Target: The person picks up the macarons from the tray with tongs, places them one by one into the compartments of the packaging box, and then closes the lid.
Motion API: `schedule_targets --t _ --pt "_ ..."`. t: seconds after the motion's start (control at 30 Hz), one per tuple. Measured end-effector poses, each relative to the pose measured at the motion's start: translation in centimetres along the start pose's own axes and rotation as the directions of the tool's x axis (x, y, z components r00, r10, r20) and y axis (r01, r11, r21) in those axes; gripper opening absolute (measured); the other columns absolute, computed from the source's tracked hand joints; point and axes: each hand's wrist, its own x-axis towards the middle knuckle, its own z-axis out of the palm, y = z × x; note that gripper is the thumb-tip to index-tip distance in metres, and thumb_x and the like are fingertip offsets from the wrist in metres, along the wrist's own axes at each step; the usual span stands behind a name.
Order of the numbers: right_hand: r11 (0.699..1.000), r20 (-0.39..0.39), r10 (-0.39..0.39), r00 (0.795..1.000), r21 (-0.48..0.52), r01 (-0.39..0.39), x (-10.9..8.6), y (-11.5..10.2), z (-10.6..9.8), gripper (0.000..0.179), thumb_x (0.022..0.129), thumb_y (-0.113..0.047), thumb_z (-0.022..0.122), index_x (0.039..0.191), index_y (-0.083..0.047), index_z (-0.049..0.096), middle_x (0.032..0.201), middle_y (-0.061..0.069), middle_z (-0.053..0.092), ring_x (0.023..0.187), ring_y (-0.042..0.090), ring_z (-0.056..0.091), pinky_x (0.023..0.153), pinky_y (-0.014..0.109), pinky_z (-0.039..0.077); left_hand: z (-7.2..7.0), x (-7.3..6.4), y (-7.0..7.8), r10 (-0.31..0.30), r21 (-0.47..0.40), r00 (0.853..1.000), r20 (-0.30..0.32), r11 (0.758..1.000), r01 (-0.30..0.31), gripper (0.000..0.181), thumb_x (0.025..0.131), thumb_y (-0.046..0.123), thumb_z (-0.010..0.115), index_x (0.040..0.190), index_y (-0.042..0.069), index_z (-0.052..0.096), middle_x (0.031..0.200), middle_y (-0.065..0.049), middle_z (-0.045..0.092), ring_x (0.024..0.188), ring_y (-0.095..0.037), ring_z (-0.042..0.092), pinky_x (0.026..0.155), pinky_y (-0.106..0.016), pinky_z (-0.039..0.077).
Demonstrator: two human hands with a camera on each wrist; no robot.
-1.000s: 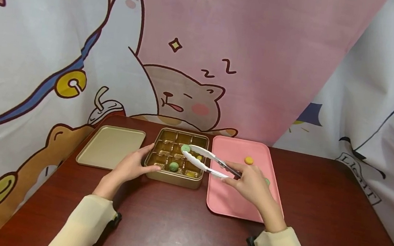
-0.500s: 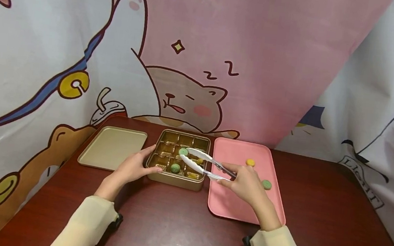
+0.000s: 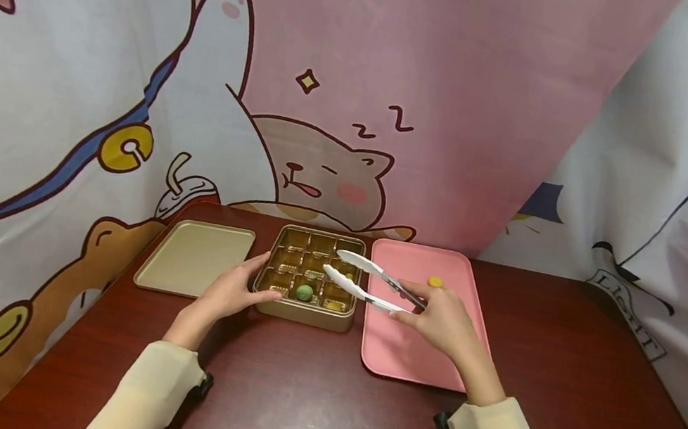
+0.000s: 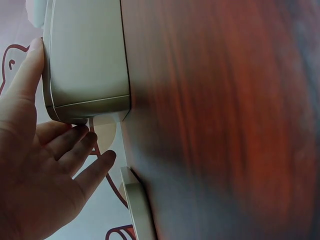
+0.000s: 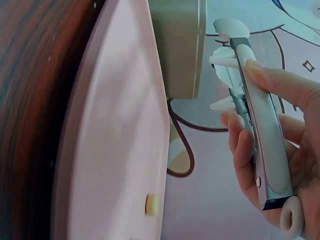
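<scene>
My right hand (image 3: pixel 443 321) grips white-tipped tongs (image 3: pixel 361 289) by the handle. Their arms are spread over the right side of a gold box (image 3: pixel 303 314), with nothing between the tips. Inside the box's divided insert lie a green macaron-like disc (image 3: pixel 304 293) in the front middle compartment and another green disc (image 3: pixel 312 276) in the centre one. Yellow pieces (image 3: pixel 333 305) show on the right side, partly behind the tongs. At the box's front left corner, my left hand (image 3: pixel 232 287) rests its thumb along the front rim and its other fingers by the left side.
Right of the box lies a pink tray (image 3: pixel 392 354) bearing a yellow disc (image 3: pixel 435 281); a green piece there is almost hidden behind my right hand. A flat gold lid (image 3: pixel 195 258) lies at left. A printed cloth (image 3: pixel 457 114) hangs behind the brown table (image 3: pixel 298 393).
The tongs have opened and released the green disc, which now sits lower in the centre compartment. The tong tips have moved slightly right and away from it. My left hand stays put.
</scene>
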Motion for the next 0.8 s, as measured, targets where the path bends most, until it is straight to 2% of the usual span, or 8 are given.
schedule_targets --t 0.13,0.3,0.37,0.47,0.53,0.67,0.73,0.8 --pt "0.999 0.003 0.031 1.000 0.015 -0.031 -0.4 0.7 -1.0 0.053 0.076 -0.025 0.086 0.124 -0.009 0.072 0.076 0.001 0.066 0.064 0.014 0.050 0.058 0.028 0.041 -0.1 -0.1 0.1 0.006 0.000 1.000 -0.004 1.000 -0.006 0.095 0.085 0.048 0.076 0.155 0.002 0.032 0.158 -0.022 0.037 0.142 -0.043 0.040 0.113 -0.058 0.037" --pt "0.998 -0.030 0.055 0.998 0.004 -0.055 -1.3 2.0 -2.3 0.055 0.077 -0.025 0.085 0.127 -0.007 0.070 0.099 0.012 0.076 0.069 0.015 0.054 0.060 0.028 0.042 -0.1 -0.1 0.1 0.000 0.000 1.000 -0.002 1.000 0.000 0.094 0.085 0.046 0.076 0.156 0.003 0.032 0.159 -0.020 0.036 0.143 -0.042 0.040 0.114 -0.057 0.036" --pt "0.998 -0.041 0.063 0.997 -0.001 -0.063 -1.6 2.5 -2.7 0.056 0.077 -0.025 0.086 0.128 -0.009 0.069 0.096 0.011 0.075 0.069 0.016 0.052 0.059 0.028 0.040 -0.1 -0.1 0.0 0.000 -0.001 1.000 -0.002 1.000 0.000 0.094 0.085 0.046 0.076 0.156 0.003 0.032 0.159 -0.020 0.037 0.143 -0.042 0.040 0.114 -0.057 0.036" --pt "0.996 -0.051 0.085 0.995 -0.009 -0.085 -2.1 3.4 -3.3 0.057 0.077 -0.026 0.086 0.130 -0.012 0.069 0.075 0.004 0.068 0.067 0.016 0.048 0.058 0.027 0.038 0.0 -0.1 0.0 0.004 -0.001 1.000 -0.007 1.000 -0.004 0.094 0.085 0.046 0.076 0.155 0.002 0.032 0.158 -0.021 0.037 0.142 -0.042 0.040 0.114 -0.058 0.037" --pt "0.994 -0.057 0.104 0.993 -0.010 -0.105 -2.4 4.0 -3.7 0.057 0.077 -0.026 0.086 0.129 -0.011 0.069 0.070 0.002 0.063 0.066 0.017 0.048 0.057 0.027 0.037 0.0 -0.1 0.0 0.006 0.000 1.000 -0.008 1.000 -0.006 0.094 0.085 0.046 0.076 0.155 0.002 0.032 0.158 -0.021 0.038 0.142 -0.043 0.041 0.113 -0.058 0.037" --pt "0.990 -0.072 0.140 0.988 -0.021 -0.142 -3.1 5.1 -4.4 0.058 0.078 -0.028 0.085 0.129 -0.007 0.068 0.091 0.014 0.075 0.075 0.021 0.057 0.062 0.029 0.042 0.0 -0.1 -0.1 0.002 0.003 1.000 -0.007 1.000 -0.002 0.094 0.085 0.047 0.076 0.156 0.003 0.032 0.158 -0.021 0.038 0.142 -0.043 0.040 0.113 -0.058 0.037" --pt "0.986 -0.074 0.158 0.985 -0.033 -0.161 -3.5 5.6 -4.7 0.060 0.078 -0.030 0.085 0.130 -0.005 0.067 0.105 0.021 0.074 0.081 0.025 0.060 0.065 0.032 0.044 0.0 0.0 -0.1 0.003 0.011 1.000 -0.008 1.000 -0.003 0.094 0.085 0.048 0.076 0.156 0.003 0.032 0.157 -0.021 0.038 0.142 -0.043 0.041 0.113 -0.058 0.037" --pt "0.982 -0.077 0.178 0.981 -0.046 -0.181 -3.8 6.1 -4.9 0.061 0.079 -0.033 0.084 0.130 -0.005 0.067 0.111 0.023 0.073 0.087 0.029 0.064 0.068 0.035 0.048 0.1 0.0 -0.1 0.004 0.014 1.000 -0.009 1.000 -0.004 0.094 0.085 0.048 0.076 0.156 0.003 0.032 0.157 -0.021 0.038 0.142 -0.043 0.041 0.113 -0.058 0.037"
